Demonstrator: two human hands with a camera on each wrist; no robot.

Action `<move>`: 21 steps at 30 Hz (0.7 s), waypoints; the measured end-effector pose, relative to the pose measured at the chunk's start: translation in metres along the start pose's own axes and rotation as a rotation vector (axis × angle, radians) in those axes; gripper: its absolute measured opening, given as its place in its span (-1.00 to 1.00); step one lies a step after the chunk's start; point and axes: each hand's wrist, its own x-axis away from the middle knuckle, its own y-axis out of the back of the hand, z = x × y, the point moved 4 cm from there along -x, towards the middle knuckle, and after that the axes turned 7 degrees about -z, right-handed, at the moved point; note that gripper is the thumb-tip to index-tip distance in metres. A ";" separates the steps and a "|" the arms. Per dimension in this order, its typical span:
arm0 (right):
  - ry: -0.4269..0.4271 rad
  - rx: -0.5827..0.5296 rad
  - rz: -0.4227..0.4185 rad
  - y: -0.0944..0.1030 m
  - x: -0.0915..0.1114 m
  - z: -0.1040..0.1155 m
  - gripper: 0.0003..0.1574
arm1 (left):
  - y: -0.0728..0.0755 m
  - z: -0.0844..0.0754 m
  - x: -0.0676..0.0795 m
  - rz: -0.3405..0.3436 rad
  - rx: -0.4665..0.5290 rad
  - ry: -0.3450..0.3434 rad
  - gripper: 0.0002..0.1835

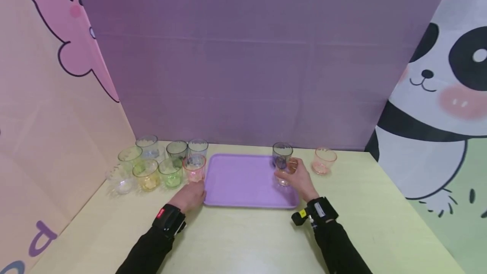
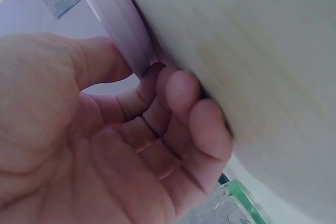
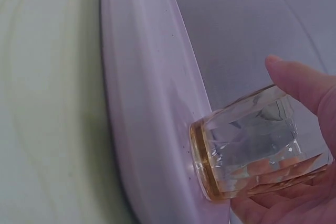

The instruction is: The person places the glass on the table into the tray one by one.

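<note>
A purple tray (image 1: 239, 181) lies on the table. My left hand (image 1: 190, 197) grips its left edge near the front corner; in the left wrist view the thumb (image 2: 107, 61) is on top, with curled fingers at the rim's underside. My right hand (image 1: 302, 181) holds a clear amber-tinted glass (image 3: 252, 150) between thumb and fingers, over the tray's right part. Whether the glass base touches the tray, I cannot tell. Just behind it stands a dark-rimmed glass (image 1: 282, 150) at the tray's back right.
Left of the tray several tinted glasses stand close together, among them a red-rimmed glass (image 1: 195, 169), a green glass (image 1: 170, 173) and a yellow glass (image 1: 146, 176). A pink glass (image 1: 324, 162) stands right of the tray. A purple curtain (image 1: 236, 62) borders the table (image 1: 243, 240) behind.
</note>
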 end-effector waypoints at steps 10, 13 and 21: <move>0.013 -0.001 -0.002 0.001 0.000 0.001 0.17 | 0.000 0.000 0.000 0.004 0.001 -0.001 -0.84; 0.012 -0.003 -0.004 0.001 0.000 0.001 0.20 | 0.000 0.000 0.000 0.006 0.005 0.001 -0.83; -0.002 -0.025 0.007 0.003 0.002 0.004 0.27 | -0.001 0.000 0.001 0.003 -0.006 0.004 -0.81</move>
